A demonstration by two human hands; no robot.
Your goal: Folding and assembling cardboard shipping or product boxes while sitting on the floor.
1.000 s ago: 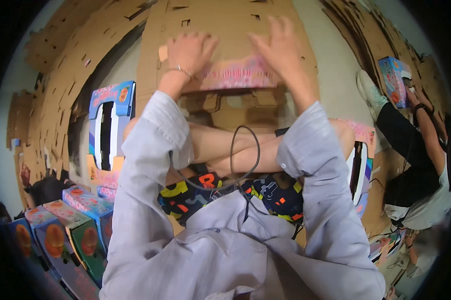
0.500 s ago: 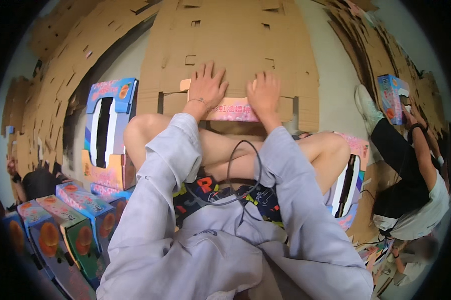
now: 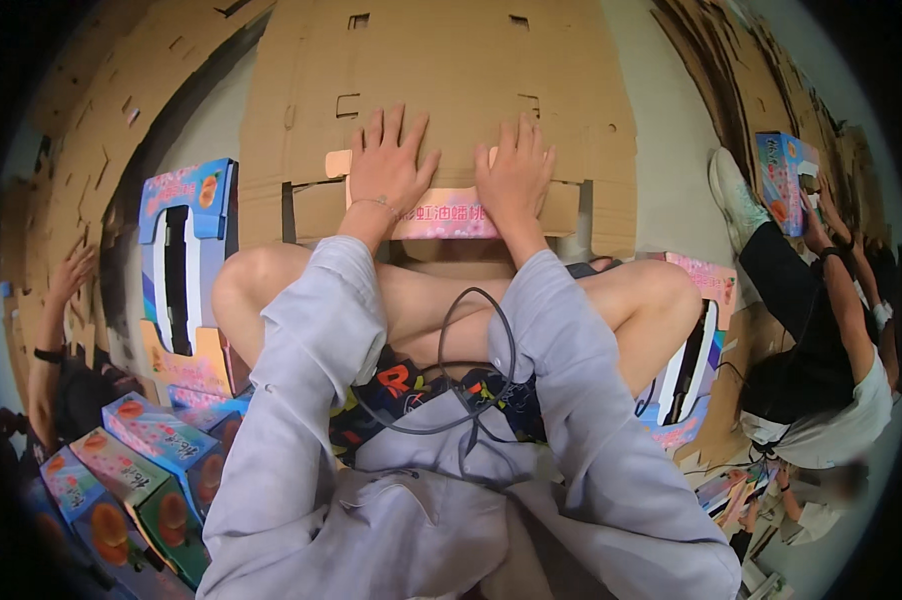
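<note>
A large brown cardboard sheet [image 3: 441,70] with cut slots lies in front of my crossed legs. My left hand [image 3: 391,165] rests flat on its near part, fingers spread and pointing away from me. To the right, my right hand [image 3: 516,172] presses down the same way, fingers stretched out and slightly apart. Beneath and between my wrists shows a pink printed panel [image 3: 449,220], its peach-coloured edge partly hidden by my hands. Neither hand grasps anything. A black cable [image 3: 512,350] hangs in a loop over my lap.
A flattened blue and pink carton [image 3: 211,200] lies by my left knee, another carton [image 3: 716,290] by my right. Several assembled fruit boxes [image 3: 156,430] stand at lower left. At right a person handles a blue box [image 3: 774,185]; at left another person's hand [image 3: 74,268] is raised.
The view has shifted slightly, while my hands remain flat on the cardboard at nearly the same place. At left, the other person's arm has come up further into sight.
</note>
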